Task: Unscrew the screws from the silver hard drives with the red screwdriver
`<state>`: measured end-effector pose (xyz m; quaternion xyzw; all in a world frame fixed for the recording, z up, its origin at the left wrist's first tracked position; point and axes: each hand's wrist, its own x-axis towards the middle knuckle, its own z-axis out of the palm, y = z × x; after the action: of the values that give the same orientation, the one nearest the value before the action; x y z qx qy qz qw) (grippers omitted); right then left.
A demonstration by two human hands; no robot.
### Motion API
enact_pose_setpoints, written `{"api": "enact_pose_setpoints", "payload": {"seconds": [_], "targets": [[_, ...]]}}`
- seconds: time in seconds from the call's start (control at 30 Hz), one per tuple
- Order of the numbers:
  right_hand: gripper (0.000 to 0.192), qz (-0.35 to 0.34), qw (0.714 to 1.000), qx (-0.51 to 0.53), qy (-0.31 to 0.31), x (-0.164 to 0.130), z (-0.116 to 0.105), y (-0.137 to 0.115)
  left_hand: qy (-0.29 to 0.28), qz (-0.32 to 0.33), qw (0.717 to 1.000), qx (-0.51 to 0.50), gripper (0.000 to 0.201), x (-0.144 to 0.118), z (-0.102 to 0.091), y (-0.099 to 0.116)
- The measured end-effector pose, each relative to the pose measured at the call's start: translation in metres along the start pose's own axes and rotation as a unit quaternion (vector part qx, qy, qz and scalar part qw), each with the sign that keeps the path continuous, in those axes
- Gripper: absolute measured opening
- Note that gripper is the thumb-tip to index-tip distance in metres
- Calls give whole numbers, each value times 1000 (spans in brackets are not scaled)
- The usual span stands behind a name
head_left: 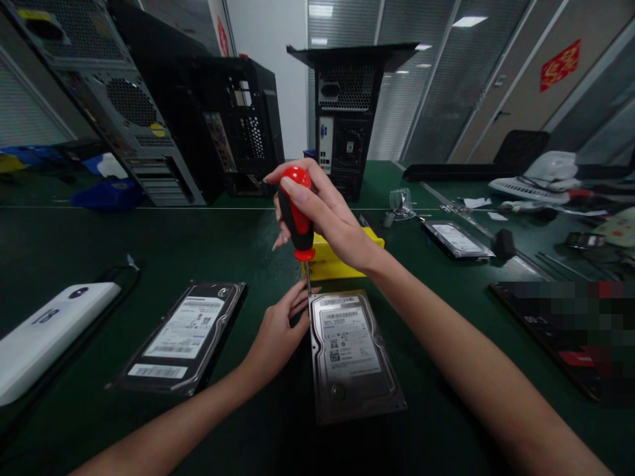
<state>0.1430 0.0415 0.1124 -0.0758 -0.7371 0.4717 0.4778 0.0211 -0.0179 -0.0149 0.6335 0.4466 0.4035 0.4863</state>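
Note:
In the middle of the head view, my right hand (330, 205) is wrapped round the red and black handle of a screwdriver (300, 225). The shaft points down, its tip at the upper left corner of a silver hard drive (350, 344) with a white label. My left hand (282, 324) grips the drive at that same corner, thumb against its left edge, and some fingertips are hidden behind the shaft and corner. Left of my forearm lies a second, darker hard drive (183, 330), label up. A yellow bin (337, 258) stands just behind the silver drive, partly covered by my right wrist.
Computer towers (347, 119) line the back of the green table (278, 436). A white power bank (54, 330) with a cable lies far left. To the right are another hard drive (456, 238), a phone (550, 337), a small clear plastic container (401, 201) and a white cap (550, 172).

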Motion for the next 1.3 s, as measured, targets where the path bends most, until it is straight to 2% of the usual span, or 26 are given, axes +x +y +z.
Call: {"api": "enact_pose_setpoints", "payload": {"seconds": [0.1, 0.23, 0.57, 0.7, 0.97, 1.07, 1.17, 1.3], "targets": [[20, -7, 998, -58, 28, -1, -2, 1, -2, 2, 1000, 2, 54, 1, -1, -1], [29, 14, 991, -113, 69, -3, -1, -1, -3, 6, 1000, -3, 54, 1, -1, -5], [27, -16, 990, -135, 24, -5, 0, -11, -6, 5, 1000, -7, 53, 1, 0, -5], [21, -19, 987, -148, 53, -4, -4, -8, -1, 7, 1000, -8, 52, 1, -1, -6], [25, -38, 980, -163, 107, -2, -7, -1, 4, -2, 1000, -2, 54, 1, -1, -6], [21, -45, 988, -127, 79, -2, -7, -2, 0, -2, 1000, 5, 54, 1, -1, -5], [27, -32, 995, -82, 50, -3, -6, -3, 0, -1, 1000, 9, 54, 1, -1, -4], [30, -22, 996, -78, 32, -3, -7, -1, -1, -2, 1000, 2, 53, 1, 0, -3]]}}
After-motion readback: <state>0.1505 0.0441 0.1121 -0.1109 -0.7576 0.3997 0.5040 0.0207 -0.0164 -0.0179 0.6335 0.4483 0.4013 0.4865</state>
